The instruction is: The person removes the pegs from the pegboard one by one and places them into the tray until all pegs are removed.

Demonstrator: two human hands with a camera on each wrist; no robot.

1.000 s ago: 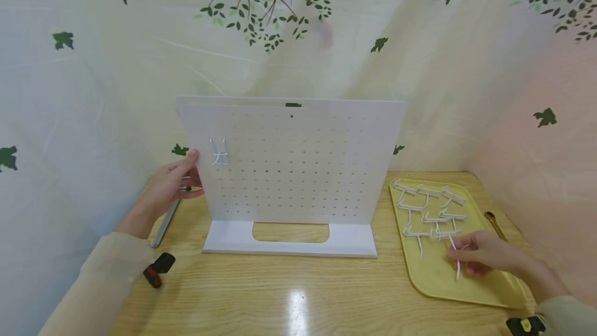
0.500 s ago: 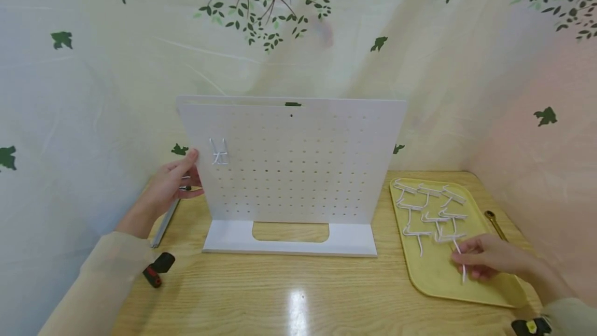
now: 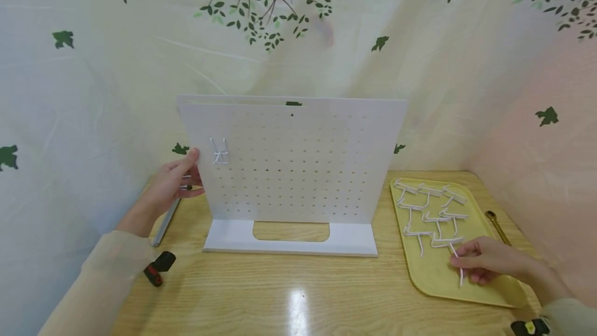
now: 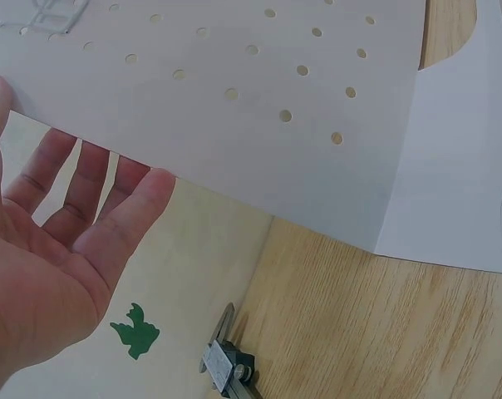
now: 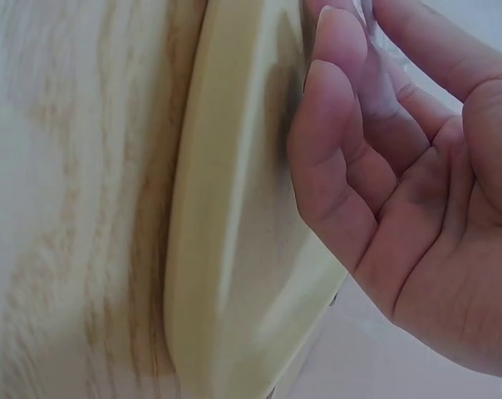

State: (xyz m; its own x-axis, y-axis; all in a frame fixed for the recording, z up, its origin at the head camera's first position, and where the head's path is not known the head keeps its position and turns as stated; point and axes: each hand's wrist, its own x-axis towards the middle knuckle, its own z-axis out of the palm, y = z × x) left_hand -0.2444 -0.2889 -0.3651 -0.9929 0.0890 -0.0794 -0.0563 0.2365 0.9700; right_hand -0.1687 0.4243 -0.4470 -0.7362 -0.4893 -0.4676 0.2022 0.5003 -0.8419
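Note:
A white pegboard (image 3: 291, 180) stands upright on its base in the head view. My left hand (image 3: 172, 183) grips its left edge, thumb on the front and fingers behind, as the left wrist view also shows. One white wire hook (image 3: 221, 157) hangs near the board's upper left. Over the yellow tray (image 3: 438, 287) on the right, my right hand (image 3: 489, 261) pinches another white wire hook (image 3: 461, 276) by its long prong. The crossbar of that hook lies close to the other hooks. In the right wrist view, the curled fingers (image 5: 326, 141) mostly hide the hook.
Several more white hooks (image 3: 410, 207) lie in the tray. A gold-coloured tool (image 3: 498, 227) rests right of the tray. Left of the board lies a metal caliper-like tool (image 4: 222, 357). A printed cloth (image 3: 350, 66) hangs behind the wooden table (image 3: 252, 294).
My right hand has shifted slightly toward the near side of the tray, drawing the pinched hook a little away from its neighbours. The left hand and the pegboard have stayed put.

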